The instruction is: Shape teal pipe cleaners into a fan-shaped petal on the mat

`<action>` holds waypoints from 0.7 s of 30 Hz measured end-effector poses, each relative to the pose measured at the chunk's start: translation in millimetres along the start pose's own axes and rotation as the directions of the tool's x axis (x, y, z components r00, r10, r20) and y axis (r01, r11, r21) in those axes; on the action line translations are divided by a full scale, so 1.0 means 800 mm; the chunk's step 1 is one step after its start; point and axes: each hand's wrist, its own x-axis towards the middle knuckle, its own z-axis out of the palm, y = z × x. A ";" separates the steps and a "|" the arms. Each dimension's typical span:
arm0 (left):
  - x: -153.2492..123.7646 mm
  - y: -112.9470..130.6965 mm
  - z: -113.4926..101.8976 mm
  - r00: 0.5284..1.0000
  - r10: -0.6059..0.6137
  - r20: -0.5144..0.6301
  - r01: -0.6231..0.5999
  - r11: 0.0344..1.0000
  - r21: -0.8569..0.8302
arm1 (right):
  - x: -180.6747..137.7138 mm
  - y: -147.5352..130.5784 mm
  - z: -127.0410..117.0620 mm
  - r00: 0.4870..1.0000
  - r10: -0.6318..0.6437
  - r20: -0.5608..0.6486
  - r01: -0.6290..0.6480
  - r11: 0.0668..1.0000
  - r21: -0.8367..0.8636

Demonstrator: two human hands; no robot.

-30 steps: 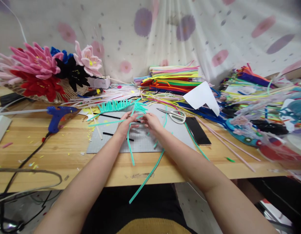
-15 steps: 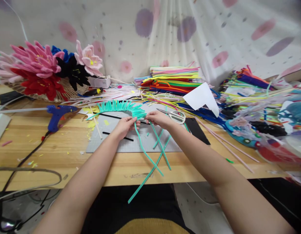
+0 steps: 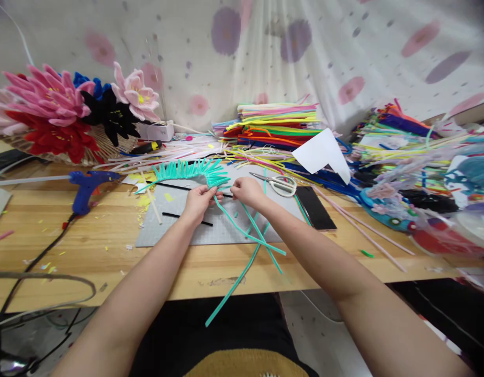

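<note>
A curved fringe of looped teal pipe cleaners [image 3: 187,170] arches over the grey cutting mat [image 3: 175,233]. My left hand [image 3: 200,204] is closed at its right end, thumb and fingers pinching the base of the loops. Long teal strands [image 3: 237,225] trail from there toward the table's front edge, crossing one another. Just right of the fringe, my right hand [image 3: 247,191] is closed in a pinch, with a teal pipe cleaner running down from beneath it; its fingertips are partly hidden. Scissors with pale handles [image 3: 284,186] lie beyond my right hand.
A blue glue gun [image 3: 85,191] rests at left near felt-like flowers [image 3: 53,99]. Bundles of coloured pipe cleaners [image 3: 279,125] are stacked at the back. A black phone [image 3: 316,207] and white paper [image 3: 322,152] lie right of the mat. Black strips [image 3: 187,218] lie on it.
My right hand has curled and turned inward near the fringe. The loose end of one teal strand has swung up and to the right. My left hand keeps its pinch.
</note>
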 end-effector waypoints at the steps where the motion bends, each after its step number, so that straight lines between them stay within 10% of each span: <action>1: -0.001 -0.001 0.002 1.000 0.010 0.007 -0.010 1.000 0.000 | 0.001 -0.002 0.003 0.999 0.021 -0.028 -0.021 1.000 0.000; 13: -0.004 -0.002 0.006 0.999 0.039 0.010 -0.039 0.999 0.020 | 0.020 -0.004 0.043 0.945 0.328 0.009 -0.271 0.766 0.582; 21: -0.003 0.006 0.000 0.999 -0.017 -0.033 0.015 0.999 -0.035 | 0.005 0.003 0.014 0.888 0.044 0.458 -0.457 0.198 0.867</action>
